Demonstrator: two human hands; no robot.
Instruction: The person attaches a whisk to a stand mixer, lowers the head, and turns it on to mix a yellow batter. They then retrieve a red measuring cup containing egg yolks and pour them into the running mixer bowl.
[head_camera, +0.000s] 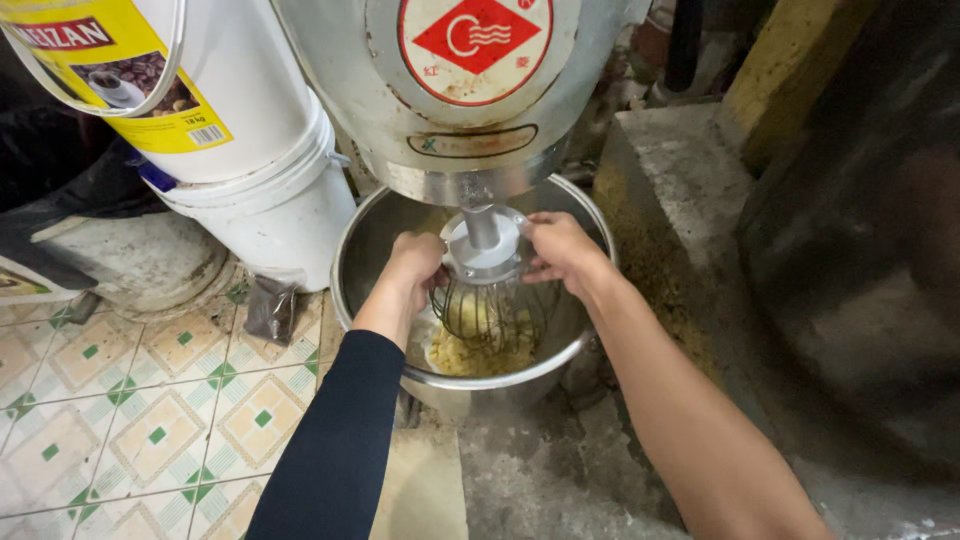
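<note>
Patterned floor tiles (150, 420) on one side, rough concrete (560, 470) on the other, and a big old stand mixer (460, 90) parked over its steel bowl (372, 240). Both hands are up at the hub of the wire whisk (490, 300), which hangs straight down from the shaft (481, 226), long axis vertical, wires dipping into yellowish batter (470, 355). Left hand (418, 262) is clamped on the hub from about 9 o'clock, right hand (560, 248) closed on it from 3 o'clock, so it's pinched between them, both equally close. White buckets (250, 170) are stacked at the bowl's 10 o'clock.
</note>
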